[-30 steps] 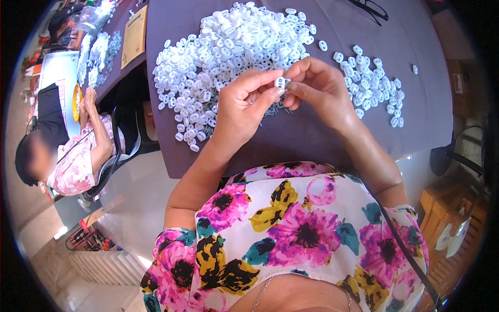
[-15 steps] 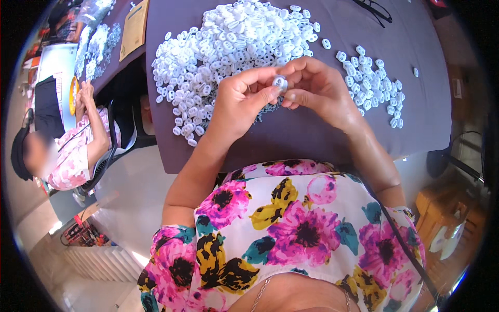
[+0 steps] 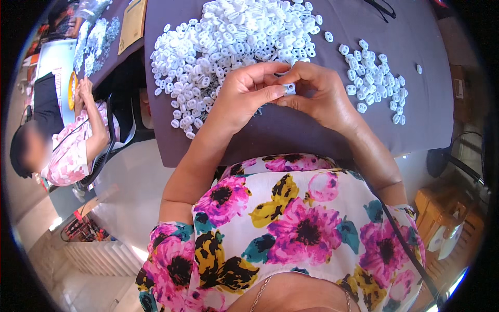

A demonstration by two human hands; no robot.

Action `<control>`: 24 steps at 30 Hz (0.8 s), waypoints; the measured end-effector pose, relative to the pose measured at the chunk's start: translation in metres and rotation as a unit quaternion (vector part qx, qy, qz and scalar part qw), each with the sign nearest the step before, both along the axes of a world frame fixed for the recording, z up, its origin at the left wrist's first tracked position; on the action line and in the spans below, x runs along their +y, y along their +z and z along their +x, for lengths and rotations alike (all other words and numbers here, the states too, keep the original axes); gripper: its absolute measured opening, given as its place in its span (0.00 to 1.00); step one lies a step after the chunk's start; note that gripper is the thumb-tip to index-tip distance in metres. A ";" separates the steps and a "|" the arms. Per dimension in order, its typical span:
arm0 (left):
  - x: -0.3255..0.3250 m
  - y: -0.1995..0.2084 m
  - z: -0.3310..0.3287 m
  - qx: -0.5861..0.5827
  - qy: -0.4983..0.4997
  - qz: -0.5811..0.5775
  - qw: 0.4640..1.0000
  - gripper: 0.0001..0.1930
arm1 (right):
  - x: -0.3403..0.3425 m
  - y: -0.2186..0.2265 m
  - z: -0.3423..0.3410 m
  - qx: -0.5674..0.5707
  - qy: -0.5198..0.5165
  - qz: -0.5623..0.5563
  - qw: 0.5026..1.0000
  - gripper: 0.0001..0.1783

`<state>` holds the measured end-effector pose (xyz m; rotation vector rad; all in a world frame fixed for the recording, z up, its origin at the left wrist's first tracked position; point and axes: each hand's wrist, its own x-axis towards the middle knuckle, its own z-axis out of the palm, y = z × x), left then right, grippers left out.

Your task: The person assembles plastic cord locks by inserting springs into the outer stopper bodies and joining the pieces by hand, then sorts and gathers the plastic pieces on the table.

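Note:
Between the fingertips of both hands is a small white oval plastic piece (image 3: 290, 89) with holes in it. My left hand (image 3: 248, 93) pinches it from the left with thumb and fingers, and my right hand (image 3: 314, 93) pinches it from the right. Just beyond the hands spreads a large heap of similar white two-holed pieces (image 3: 244, 31) on the dark tablecloth. A smaller scatter of such pieces (image 3: 371, 78) lies to the right. Small dark grey bits show partly below the hands, mostly hidden.
Eyeglasses (image 3: 382, 9) lie at the table's far edge. On the left, another person (image 3: 78, 140) sits with hands at a yellow ring-shaped thing (image 3: 73, 91). A tan envelope (image 3: 132, 26) rests on the neighbouring table. A wooden piece of furniture (image 3: 442, 213) stands at the right.
The white piece has turned in my fingers and shifted slightly right and down. Both hands stay closed around it at nearly the same spot.

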<state>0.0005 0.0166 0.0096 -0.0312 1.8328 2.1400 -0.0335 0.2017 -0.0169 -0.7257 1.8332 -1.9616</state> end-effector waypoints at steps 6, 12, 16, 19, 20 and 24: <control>-0.003 -0.005 0.005 -0.011 -0.013 0.009 1.000 0.18 | 0.004 0.008 0.000 0.047 0.029 0.077 0.996 0.12; -0.004 -0.018 0.014 -0.011 -0.003 0.038 0.999 0.17 | 0.001 -0.004 0.001 0.088 0.039 0.078 0.992 0.11; -0.004 -0.015 0.014 -0.003 0.017 0.003 1.000 0.18 | -0.007 -0.013 0.001 0.046 0.014 -0.012 0.999 0.12; -0.008 -0.002 0.014 0.027 0.033 -0.001 0.999 0.18 | -0.003 -0.002 0.001 0.021 0.019 0.029 0.999 0.14; -0.011 0.004 0.014 0.043 0.041 0.018 0.998 0.19 | 0.000 0.004 0.001 0.024 0.019 0.032 0.999 0.14; -0.035 0.030 0.022 0.092 0.111 -0.070 0.987 0.18 | 0.030 0.031 0.000 0.109 -0.079 0.194 0.972 0.18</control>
